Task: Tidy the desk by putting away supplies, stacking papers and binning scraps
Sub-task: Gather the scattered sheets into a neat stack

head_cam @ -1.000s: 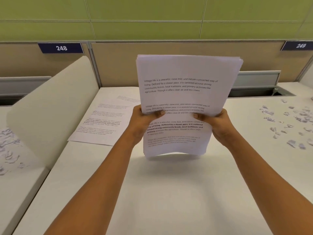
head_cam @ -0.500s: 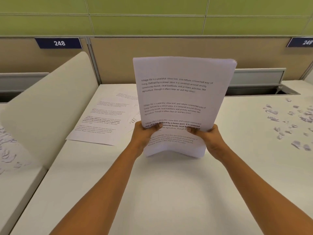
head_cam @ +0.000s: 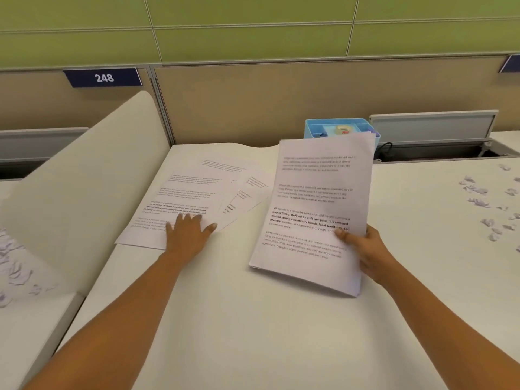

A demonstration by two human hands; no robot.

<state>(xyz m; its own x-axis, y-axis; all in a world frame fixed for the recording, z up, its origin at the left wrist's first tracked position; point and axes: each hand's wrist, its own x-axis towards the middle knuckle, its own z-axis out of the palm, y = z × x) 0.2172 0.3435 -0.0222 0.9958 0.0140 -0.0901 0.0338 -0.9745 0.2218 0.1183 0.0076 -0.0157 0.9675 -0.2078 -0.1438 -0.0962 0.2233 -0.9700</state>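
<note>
Green wall panels [head_cam: 253, 38] above tan partition [head_cam: 253, 102].

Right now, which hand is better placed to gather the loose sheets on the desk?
Left. The left hand rests flat on the loose sheets. The right hand is occupied: its grip pinches the stack of papers at its right edge, apart from those sheets.

One wide-angle camera is riding on the person's head, looking forward and down over the cream-white desk top [head_cam: 253, 333]. It is facing the tan fabric partition panel [head_cam: 267, 102] and the green wall panels [head_cam: 253, 38] above (their seams are bowing toward the frame edges). The left forearm [head_cam: 126, 319] and right forearm [head_cam: 436, 319] are filling the bottom corners. The lens is sitting near enough that bold print on the white stack of printed sheets [head_cam: 315, 220] is showing legibly.
</note>
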